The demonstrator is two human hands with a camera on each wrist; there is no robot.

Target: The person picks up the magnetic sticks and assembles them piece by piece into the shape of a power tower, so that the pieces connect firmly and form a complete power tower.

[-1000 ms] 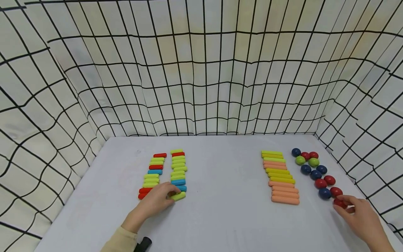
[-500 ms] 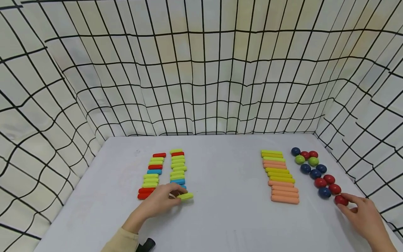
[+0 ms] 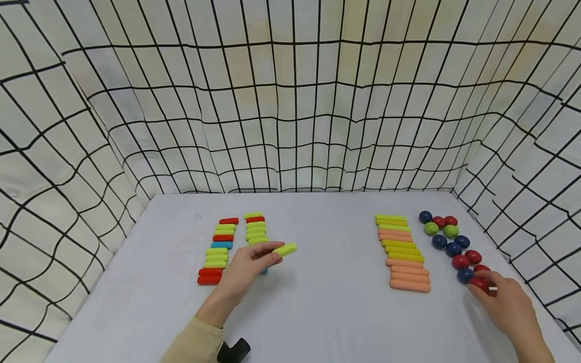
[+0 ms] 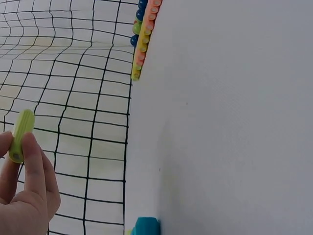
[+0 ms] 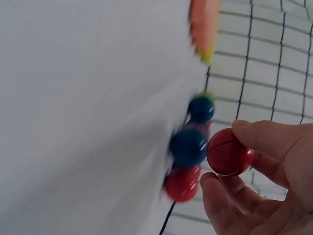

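My left hand (image 3: 245, 267) pinches a short lime-green stick (image 3: 286, 249) between thumb and fingertips, raised above the table. In the left wrist view the ribbed stick (image 4: 22, 134) shows its round end. Beneath that hand lies a column of short lime, red and blue sticks (image 3: 256, 229), its near part mostly hidden. On the right, my right hand (image 3: 508, 305) pinches a glossy red ball (image 3: 478, 284) beside the near end of a ball cluster. The right wrist view shows the red ball (image 5: 229, 152) held between thumb and fingers, with a dark blue ball (image 5: 188, 148) nearby.
Another column of short sticks (image 3: 217, 258) lies at the left. Longer yellow and salmon sticks (image 3: 404, 252) form a column on the right, with dark blue, red and green balls (image 3: 454, 249) beyond. White walls with a black grid (image 3: 295, 101) enclose the white table (image 3: 331, 307).
My left hand has lifted the lime-green stick off its column and moved up and right. My right hand has shifted slightly left with the red ball.
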